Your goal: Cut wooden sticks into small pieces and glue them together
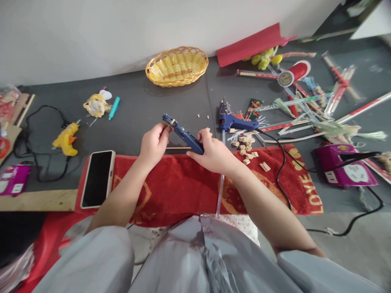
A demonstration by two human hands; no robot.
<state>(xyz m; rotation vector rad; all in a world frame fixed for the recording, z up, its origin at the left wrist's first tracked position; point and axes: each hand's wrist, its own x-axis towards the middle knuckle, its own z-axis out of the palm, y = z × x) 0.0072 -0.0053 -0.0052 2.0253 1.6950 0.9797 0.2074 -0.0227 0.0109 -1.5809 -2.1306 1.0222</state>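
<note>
Blue, the plier-like tool (187,137) slants over the worktop (131,112) beside the red towel (183,187), grasped by the right hand (210,149); the left hand (154,142) curls at its head, contents hidden. Positioning seems underway; the next move calls for steadiness.

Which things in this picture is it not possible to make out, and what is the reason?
All in the head view:
- Whatever the left hand may pinch: hidden by its own fingers.
- The lower end of the blue tool: partly covered by the right hand.
- Label on the red spool: too small to read.
- The leftmost purple box: cut off by the left edge.
</note>
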